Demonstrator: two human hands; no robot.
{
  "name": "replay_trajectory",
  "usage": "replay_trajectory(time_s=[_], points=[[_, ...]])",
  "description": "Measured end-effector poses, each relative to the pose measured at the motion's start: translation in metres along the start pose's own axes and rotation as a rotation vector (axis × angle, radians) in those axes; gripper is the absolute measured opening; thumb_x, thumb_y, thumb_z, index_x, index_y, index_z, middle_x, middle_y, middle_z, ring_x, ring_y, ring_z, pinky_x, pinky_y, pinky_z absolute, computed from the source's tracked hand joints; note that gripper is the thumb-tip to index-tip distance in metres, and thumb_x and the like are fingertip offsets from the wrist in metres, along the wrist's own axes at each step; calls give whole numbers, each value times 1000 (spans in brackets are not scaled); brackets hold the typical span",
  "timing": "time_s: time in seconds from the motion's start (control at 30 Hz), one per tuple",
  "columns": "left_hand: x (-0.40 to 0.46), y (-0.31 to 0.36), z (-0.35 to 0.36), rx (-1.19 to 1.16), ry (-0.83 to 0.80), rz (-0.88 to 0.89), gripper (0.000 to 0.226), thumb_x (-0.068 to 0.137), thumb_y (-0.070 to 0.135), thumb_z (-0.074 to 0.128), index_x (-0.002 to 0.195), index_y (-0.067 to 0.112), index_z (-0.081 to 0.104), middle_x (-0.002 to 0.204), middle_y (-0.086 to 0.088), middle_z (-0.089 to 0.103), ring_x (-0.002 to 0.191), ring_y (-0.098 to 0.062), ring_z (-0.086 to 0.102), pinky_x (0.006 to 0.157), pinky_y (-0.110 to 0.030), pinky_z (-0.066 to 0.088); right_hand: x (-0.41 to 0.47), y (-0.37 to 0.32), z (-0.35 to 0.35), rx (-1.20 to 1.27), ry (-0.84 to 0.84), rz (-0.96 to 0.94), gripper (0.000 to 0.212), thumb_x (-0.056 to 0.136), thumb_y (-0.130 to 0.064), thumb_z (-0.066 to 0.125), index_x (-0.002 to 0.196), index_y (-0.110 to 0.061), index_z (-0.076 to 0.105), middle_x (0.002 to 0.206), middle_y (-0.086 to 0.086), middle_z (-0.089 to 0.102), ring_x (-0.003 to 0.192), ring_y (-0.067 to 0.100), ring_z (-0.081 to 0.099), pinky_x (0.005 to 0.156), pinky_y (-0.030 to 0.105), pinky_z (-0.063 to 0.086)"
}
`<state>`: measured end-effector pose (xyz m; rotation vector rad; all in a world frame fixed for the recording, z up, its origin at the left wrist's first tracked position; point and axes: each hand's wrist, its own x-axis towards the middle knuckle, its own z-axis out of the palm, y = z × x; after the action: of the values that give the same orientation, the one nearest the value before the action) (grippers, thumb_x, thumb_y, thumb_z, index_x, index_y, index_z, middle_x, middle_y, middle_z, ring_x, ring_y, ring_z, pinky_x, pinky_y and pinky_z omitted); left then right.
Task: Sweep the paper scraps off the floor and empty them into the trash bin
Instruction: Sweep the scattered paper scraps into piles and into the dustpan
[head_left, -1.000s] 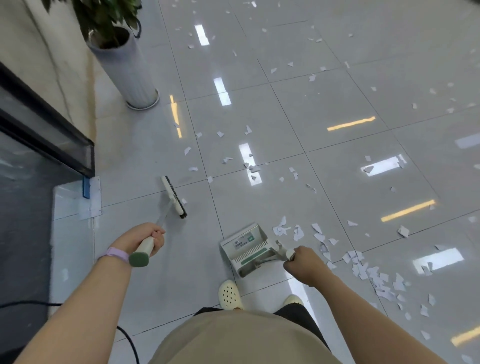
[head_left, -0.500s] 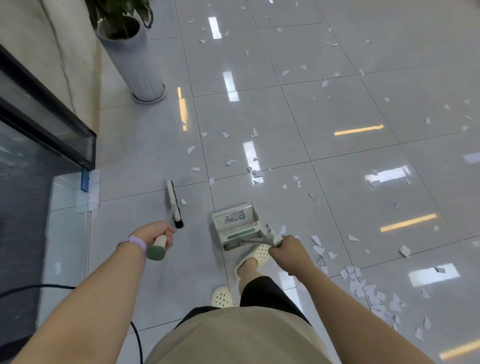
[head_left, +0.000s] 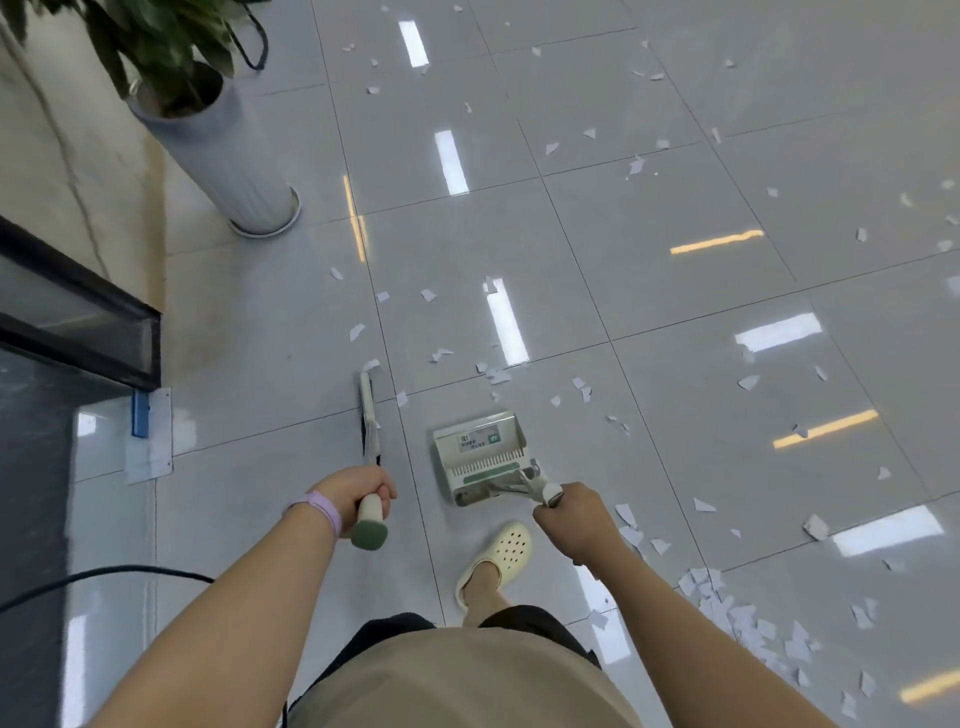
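Observation:
My left hand (head_left: 358, 491) grips the white, green-capped handle of a broom. Its brush head (head_left: 370, 413) points away from me, just above the grey tiles. My right hand (head_left: 574, 517) grips the handle of a white dustpan (head_left: 480, 452), which hangs open-side forward to the right of the broom. White paper scraps (head_left: 498, 375) lie scattered on the floor ahead of the dustpan. A denser pile of scraps (head_left: 737, 618) lies at my lower right. No trash bin is in view.
A tall grey planter (head_left: 244, 171) with a green plant stands at the upper left by a beige wall. A dark glass panel (head_left: 78, 322) and a black cable (head_left: 104, 577) are on the left. My foot in a cream clog (head_left: 498, 556) steps forward.
I have walked forward: the planter and the scraps ahead are closer, and the pile of scraps has slid to my lower right. Broom and dustpan moved along with me in the same grips.

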<state>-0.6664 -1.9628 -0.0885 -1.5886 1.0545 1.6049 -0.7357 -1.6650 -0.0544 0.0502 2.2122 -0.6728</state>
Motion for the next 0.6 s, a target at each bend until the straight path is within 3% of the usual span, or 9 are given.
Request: replay_trajectory(time_s=[0.2, 0.37, 0.6], points=[[12, 42, 49, 128, 7, -9, 17, 88, -8, 44, 77, 5, 48, 48, 0, 41, 34, -13, 41, 41, -15, 39, 26, 26, -24, -150, -78, 41, 30, 90, -25, 55, 65, -16, 41, 63, 0, 46, 54, 12, 41, 51, 24, 33], [16, 70, 108, 210, -42, -32, 16, 85, -7, 48, 78, 7, 50, 51, -2, 46, 43, -13, 44, 42, -18, 41, 34, 31, -38, -161, -45, 107, 28, 91, -17, 51, 65, -16, 40, 66, -1, 47, 56, 9, 41, 50, 23, 29], [25, 117, 197, 379, -178, -22, 16, 75, -5, 49, 83, 8, 49, 67, -5, 47, 52, -17, 47, 48, -23, 43, 46, 22, -37, -165, -80, 189, 25, 89, -28, 51, 68, -20, 40, 70, -1, 50, 60, 15, 48, 54, 28, 39]])
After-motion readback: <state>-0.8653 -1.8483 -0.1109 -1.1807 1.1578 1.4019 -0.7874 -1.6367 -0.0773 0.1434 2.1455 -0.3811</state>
